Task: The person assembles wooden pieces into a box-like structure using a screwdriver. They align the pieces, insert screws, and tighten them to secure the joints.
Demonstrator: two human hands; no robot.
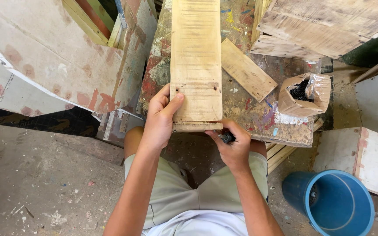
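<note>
Bare knees, dusty concrete floor (36,183), paint-spattered workbench (259,118), blue bucket (337,205)

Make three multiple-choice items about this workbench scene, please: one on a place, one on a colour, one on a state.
1. Where is the bucket?
A. on the floor at lower right
B. on the workbench
C. on the plank

2. What colour is it?
A. red
B. blue
C. white

3. How is the left hand?
A. hanging free
B. inside the cardboard box
C. gripping the plank

Key: 1 A, it stands below the workbench edge; 2 B, its wall is blue; 3 C, thumb lies on top of the plank while the right hand holds a small dark tool.
</note>
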